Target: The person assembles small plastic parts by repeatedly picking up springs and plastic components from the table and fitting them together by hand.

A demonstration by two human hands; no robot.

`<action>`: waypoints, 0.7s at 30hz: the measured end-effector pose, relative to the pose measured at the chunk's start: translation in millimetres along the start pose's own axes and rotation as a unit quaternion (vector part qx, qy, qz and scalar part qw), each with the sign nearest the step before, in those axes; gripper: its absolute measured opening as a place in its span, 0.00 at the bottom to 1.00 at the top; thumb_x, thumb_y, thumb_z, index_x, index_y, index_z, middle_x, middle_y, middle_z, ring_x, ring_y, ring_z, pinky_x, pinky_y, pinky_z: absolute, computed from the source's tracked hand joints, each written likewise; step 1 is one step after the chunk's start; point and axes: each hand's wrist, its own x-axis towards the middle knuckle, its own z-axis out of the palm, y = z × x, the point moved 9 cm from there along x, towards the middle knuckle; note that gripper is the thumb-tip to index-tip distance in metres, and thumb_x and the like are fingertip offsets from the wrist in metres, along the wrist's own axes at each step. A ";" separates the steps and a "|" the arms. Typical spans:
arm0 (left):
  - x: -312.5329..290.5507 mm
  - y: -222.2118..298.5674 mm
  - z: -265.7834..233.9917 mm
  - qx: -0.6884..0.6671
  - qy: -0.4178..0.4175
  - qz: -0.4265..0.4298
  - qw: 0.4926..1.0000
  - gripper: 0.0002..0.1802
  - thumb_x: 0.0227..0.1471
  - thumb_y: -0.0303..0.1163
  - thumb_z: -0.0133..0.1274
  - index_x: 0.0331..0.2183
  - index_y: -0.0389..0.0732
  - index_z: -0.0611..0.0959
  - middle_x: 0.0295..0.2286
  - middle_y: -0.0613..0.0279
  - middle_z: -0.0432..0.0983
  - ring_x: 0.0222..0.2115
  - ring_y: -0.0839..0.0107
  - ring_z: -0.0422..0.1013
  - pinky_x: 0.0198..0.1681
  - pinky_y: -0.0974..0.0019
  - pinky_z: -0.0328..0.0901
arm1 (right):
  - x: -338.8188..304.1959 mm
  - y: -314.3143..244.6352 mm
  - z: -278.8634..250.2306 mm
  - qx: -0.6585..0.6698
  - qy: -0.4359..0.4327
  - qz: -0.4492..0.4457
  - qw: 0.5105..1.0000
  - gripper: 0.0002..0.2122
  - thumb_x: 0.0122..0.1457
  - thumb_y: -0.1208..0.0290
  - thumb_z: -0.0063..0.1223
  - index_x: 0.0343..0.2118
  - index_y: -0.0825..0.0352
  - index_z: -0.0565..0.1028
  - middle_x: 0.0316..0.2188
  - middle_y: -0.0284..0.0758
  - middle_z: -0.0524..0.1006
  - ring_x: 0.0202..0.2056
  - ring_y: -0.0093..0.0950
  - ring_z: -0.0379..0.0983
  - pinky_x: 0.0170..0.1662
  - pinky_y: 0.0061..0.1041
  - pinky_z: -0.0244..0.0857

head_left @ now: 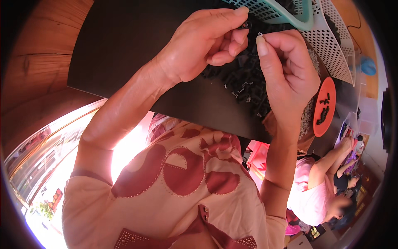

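My left hand (203, 45) is raised over the dark table, its fingers closed on a small black part (246, 25). Close beside it, the thumb and forefinger of my right hand (292, 72) pinch a tiny shiny metal piece that looks like a spring (260, 35). A narrow gap separates the two pieces. Below and between the hands spreads a pile of small black parts (248, 85), with a few pale coils lying among them. My right hand and wrist hide part of a heap of small grey metal pieces (307, 118).
An orange plate (319, 126) with several short black pieces stands right of the grey heap. A teal basket (304, 23) and a white perforated basket (338, 58) stand at the far side. Another person in a pink top (309, 195) sits at the right.
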 end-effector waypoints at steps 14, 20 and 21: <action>-2.8 -4.1 13.3 0.065 -0.036 -0.002 0.997 0.21 0.64 0.45 0.43 0.27 0.39 0.75 0.17 0.65 0.65 0.14 0.80 0.54 0.16 0.75 0.46 | 0.2 -8.7 5.7 0.035 -0.043 -0.011 0.998 0.03 0.59 0.86 0.52 0.35 0.73 0.74 0.31 0.29 0.70 0.27 0.13 0.62 0.30 0.11 0.57; -4.8 -16.2 20.3 -0.010 -0.082 -0.055 0.995 0.23 0.65 0.47 0.40 0.24 0.42 0.72 0.16 0.65 0.64 0.13 0.79 0.53 0.16 0.75 0.46 | -1.1 -4.9 11.3 0.109 -0.027 -0.022 0.993 0.03 0.61 0.85 0.49 0.37 0.75 0.73 0.32 0.33 0.73 0.30 0.18 0.71 0.35 0.14 0.65; -4.4 -17.6 21.2 -0.019 -0.084 -0.064 0.994 0.23 0.65 0.47 0.40 0.24 0.43 0.71 0.16 0.65 0.64 0.13 0.79 0.53 0.16 0.75 0.46 | -1.4 -2.0 11.9 0.109 -0.027 -0.022 0.993 0.03 0.61 0.85 0.49 0.37 0.75 0.73 0.32 0.33 0.73 0.30 0.18 0.71 0.35 0.14 0.65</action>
